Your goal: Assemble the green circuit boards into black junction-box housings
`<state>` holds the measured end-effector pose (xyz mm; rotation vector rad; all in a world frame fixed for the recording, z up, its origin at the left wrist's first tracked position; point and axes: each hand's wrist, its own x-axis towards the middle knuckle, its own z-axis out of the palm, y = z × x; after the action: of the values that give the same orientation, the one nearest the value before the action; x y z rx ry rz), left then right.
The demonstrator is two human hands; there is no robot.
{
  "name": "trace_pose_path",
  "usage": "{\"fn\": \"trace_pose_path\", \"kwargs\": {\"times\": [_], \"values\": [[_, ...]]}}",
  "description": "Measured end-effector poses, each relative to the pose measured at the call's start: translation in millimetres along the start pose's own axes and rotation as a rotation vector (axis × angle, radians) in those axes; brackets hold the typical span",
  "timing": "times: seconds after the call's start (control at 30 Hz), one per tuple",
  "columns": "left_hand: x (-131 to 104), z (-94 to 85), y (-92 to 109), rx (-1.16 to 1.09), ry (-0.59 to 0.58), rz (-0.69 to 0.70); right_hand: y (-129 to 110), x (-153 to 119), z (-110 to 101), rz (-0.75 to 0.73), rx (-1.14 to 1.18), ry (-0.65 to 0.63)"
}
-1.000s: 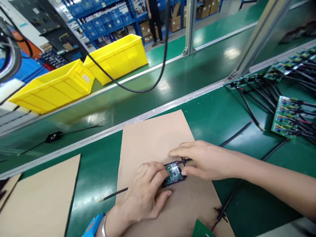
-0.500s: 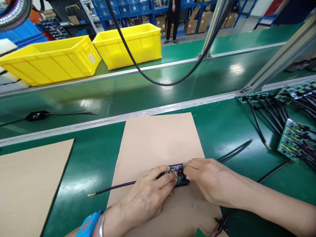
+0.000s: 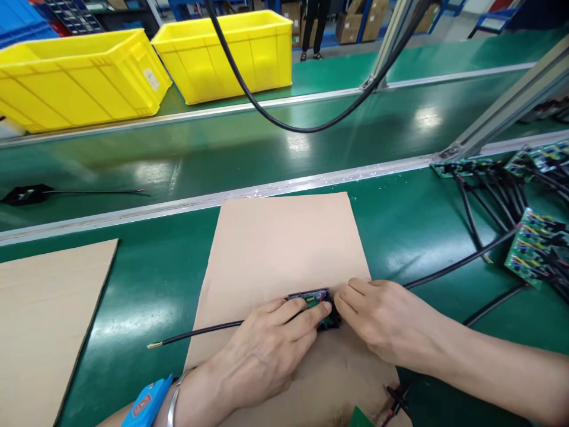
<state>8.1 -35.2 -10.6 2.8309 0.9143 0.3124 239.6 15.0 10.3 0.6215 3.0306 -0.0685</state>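
A small black case with a green circuit board (image 3: 326, 319) in it lies on the brown cardboard sheet (image 3: 284, 237). My left hand (image 3: 275, 338) rests over its left part, fingers pressing on the board and case. At the right end, my right hand (image 3: 377, 314) has its fingers pinched at the case edge, where a black cable (image 3: 462, 263) runs off to the right. Its fingertips are partly hidden. Another black cable (image 3: 200, 333) with bare coloured wire ends comes out to the left from beneath my left hand.
Circuit boards with black cables (image 3: 527, 249) lie at the right. A second cardboard sheet (image 3: 48, 320) is at the left. Two yellow bins (image 3: 226, 59) stand beyond the conveyor belt (image 3: 249, 157), which carries a black device (image 3: 27, 194). A black cable loop (image 3: 302, 127) hangs ahead.
My left index finger has moved right along the board. The cable at the right now stretches further, towards the boards. The view has shifted, and the device on the belt appears further left.
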Motion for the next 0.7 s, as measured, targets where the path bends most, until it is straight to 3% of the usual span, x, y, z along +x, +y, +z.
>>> {"fn": "trace_pose_path", "kwargs": {"times": [0.1, 0.2, 0.4, 0.5, 0.7], "values": [[3, -0.1, 0, -0.062, -0.051, -0.034, -10, 5, 1, 0.012, -0.172, -0.064], [2, 2.5, -1, -0.096, -0.044, -0.033, -14, 4, 6, 0.061, -0.236, 0.012], [-6, 7.6, -2, -0.056, 0.048, -0.027, 4, -11, 21, 0.16, 0.143, 0.274], [-4, 6.7, 0, -0.057, 0.026, -0.037, 7, -15, 30, 0.092, 0.147, 0.384], [2, 4.7, 11, 0.071, -0.078, -0.089, 4, -13, 32, -0.026, 0.067, 0.442]]}}
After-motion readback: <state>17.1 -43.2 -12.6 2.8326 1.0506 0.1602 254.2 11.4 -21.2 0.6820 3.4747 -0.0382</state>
